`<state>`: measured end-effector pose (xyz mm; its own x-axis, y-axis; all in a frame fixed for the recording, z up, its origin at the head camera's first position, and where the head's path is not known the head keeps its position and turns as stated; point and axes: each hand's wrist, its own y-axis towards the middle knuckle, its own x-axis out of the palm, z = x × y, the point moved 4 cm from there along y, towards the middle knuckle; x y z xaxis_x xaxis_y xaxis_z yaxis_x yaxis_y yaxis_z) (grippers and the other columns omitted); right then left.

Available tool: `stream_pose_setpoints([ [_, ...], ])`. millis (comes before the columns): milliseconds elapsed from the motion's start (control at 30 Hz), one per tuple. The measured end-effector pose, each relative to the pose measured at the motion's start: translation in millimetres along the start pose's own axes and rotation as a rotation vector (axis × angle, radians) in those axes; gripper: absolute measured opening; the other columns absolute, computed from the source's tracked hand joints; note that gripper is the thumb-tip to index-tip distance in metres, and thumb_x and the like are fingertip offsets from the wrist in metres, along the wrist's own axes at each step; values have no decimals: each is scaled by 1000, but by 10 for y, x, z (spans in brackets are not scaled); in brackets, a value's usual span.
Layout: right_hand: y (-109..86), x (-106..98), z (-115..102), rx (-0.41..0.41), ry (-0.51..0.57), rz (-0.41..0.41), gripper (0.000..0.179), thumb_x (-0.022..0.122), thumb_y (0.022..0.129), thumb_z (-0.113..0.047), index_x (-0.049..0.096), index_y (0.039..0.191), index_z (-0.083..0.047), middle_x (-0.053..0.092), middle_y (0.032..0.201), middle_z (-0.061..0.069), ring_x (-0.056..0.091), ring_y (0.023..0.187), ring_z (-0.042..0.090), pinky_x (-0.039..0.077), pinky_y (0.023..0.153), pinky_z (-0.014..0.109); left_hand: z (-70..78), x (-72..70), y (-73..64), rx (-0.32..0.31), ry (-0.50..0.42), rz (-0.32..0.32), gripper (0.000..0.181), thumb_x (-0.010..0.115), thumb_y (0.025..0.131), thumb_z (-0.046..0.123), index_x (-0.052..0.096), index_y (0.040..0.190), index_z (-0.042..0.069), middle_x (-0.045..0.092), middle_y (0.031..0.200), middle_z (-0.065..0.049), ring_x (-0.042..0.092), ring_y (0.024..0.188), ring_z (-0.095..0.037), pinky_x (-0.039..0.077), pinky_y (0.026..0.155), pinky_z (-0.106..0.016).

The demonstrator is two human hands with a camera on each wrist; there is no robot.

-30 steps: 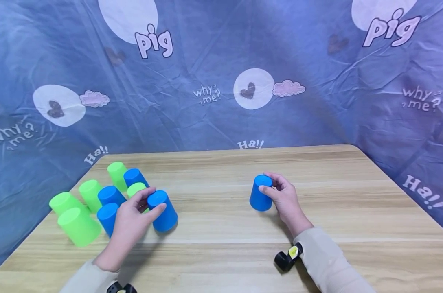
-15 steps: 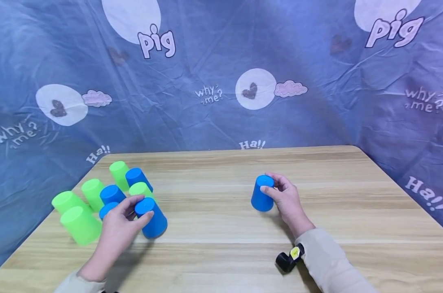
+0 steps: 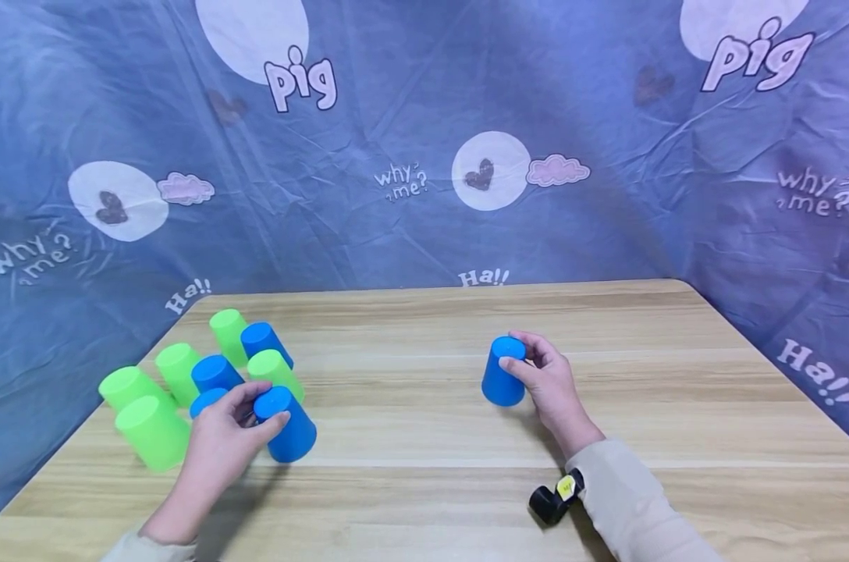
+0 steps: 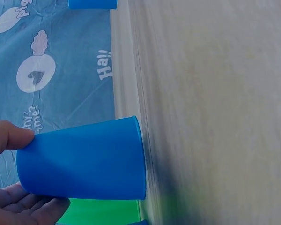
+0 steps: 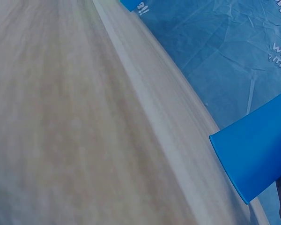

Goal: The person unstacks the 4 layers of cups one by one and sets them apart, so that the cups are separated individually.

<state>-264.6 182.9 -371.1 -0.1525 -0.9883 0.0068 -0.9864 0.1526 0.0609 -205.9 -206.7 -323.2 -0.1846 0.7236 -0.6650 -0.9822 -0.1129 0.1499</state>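
Observation:
My left hand (image 3: 221,437) pinches a blue cup (image 3: 294,433) near its narrow top, thumb on one side and fingers on the other. That cup is upside down, at the front right of a group of green and blue cups. In the left wrist view the same blue cup (image 4: 84,161) shows its rim close to the tabletop, with a green cup (image 4: 98,212) behind it. Farther right, my right hand (image 3: 551,382) holds another upside-down blue cup (image 3: 502,386) by its upper part. The right wrist view catches this blue cup (image 5: 257,145) only partly, at its right edge.
Several inverted cups stand on the left of the wooden table (image 3: 410,414), among them a green cup (image 3: 154,437), a green cup (image 3: 277,371) and a blue cup (image 3: 263,339). A blue printed cloth (image 3: 368,226) hangs behind the table.
My left hand has brought its blue cup leftward and nearer to me, beside the other cups. The right hand and its cup have stayed nearly still.

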Motion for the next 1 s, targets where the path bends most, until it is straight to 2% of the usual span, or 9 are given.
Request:
stream_pose_setpoints([
  [200, 14, 10, -17, -20, -51, -15, 48, 64, 85, -7, 47, 129, 0, 49, 123, 16, 45, 110, 20, 35, 102, 41, -6, -10, 10, 5, 49, -38, 55, 71, 81, 29, 53, 123, -2, 59, 119, -24, 57, 111, -35, 50, 90, -41],
  [400, -3, -52, -69, -28, -139, -50, 50, 65, 85, -11, 48, 131, -2, 50, 123, 19, 47, 114, 26, 35, 105, 47, -5, 14, 35, -23, 30, -110, 57, 71, 81, 30, 51, 124, -2, 57, 121, -23, 57, 111, -34, 50, 90, -42],
  [600, -19, -63, -83, 7, -142, -99, 52, 65, 86, -12, 46, 133, -2, 50, 125, 19, 48, 112, 22, 37, 103, 41, -13, -24, 43, -22, 16, -123, 56, 72, 81, 29, 52, 124, -2, 56, 122, -22, 56, 112, -36, 51, 88, -42],
  [700, -7, -49, -93, 5, -156, -123, 53, 65, 86, -15, 45, 134, -2, 49, 129, 19, 47, 116, 25, 38, 103, 42, -18, -43, 47, -30, 7, -133, 58, 72, 80, 32, 51, 124, -1, 56, 123, -22, 55, 113, -37, 51, 89, -43],
  [833, 33, -18, -125, -26, -230, -143, 55, 67, 85, -20, 46, 133, -3, 49, 130, 19, 47, 120, 31, 38, 103, 46, -11, -47, 57, -31, 2, -136, 59, 71, 81, 33, 51, 124, -1, 55, 124, -21, 54, 114, -37, 50, 89, -43],
  [1000, 97, 88, -197, -86, -312, -145, 53, 70, 83, -25, 51, 128, -4, 54, 124, 17, 51, 116, 30, 41, 101, 44, -2, -55, 56, -24, -10, -131, 55, 71, 82, 29, 51, 124, -1, 55, 124, -21, 54, 114, -37, 50, 89, -43],
])
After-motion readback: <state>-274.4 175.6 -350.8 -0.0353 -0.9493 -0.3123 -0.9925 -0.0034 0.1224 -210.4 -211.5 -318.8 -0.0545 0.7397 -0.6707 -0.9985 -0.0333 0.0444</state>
